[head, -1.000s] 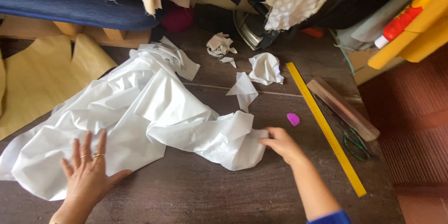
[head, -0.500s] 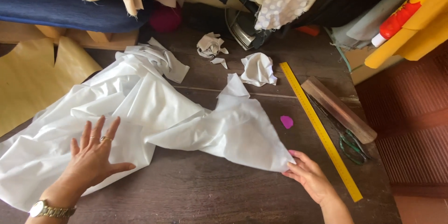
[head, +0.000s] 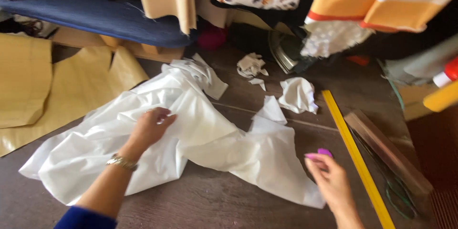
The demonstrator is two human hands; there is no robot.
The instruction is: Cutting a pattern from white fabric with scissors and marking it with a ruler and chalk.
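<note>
A large crumpled white fabric is spread over the dark wooden table. My left hand, with a watch on its wrist, rests on the middle of the cloth with fingers curled around a fold. My right hand hovers at the cloth's lower right corner, holding nothing, fingers loosely extended. Its fingertips are right beside a small purple chalk piece lying on the table.
A long yellow ruler runs diagonally on the right, with a wooden bar and green-handled scissors beyond it. Crumpled white scraps and an iron lie at the back. Brown paper patterns cover the left.
My left hand has moved up and right onto the cloth's middle and curled on a fold. My right hand has let go of the cloth's edge and shifted toward the purple chalk.
</note>
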